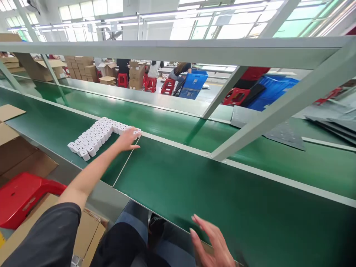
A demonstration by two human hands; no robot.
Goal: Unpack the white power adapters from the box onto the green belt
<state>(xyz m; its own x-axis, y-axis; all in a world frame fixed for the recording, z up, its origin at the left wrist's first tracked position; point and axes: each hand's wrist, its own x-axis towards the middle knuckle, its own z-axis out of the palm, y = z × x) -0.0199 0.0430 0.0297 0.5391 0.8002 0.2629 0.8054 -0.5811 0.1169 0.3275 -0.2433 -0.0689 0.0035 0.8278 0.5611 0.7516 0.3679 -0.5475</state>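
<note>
Small white plastic blocks with dark slots, looking like USB charger plugs [93, 137], stand grouped on the left of the green work surface. From that group a single row runs right along the pale divider strip. My left hand [128, 139] is stretched out to the right end of this row. Its fingertips rest at the last white blocks [137, 132], and the thumb is spread apart from the fingers. Over the near edge of the surface, my right hand [213, 241] hovers with fingers apart and nothing in it.
A pale metal frame with a slanted post [267, 107] rises beyond the green bench [178, 178]. Open cardboard boxes [25, 155] and a red stool [27, 196] stand at left. Grey sheets [278, 133] lie at far right. People, blue crates [194, 83] and red stools are behind.
</note>
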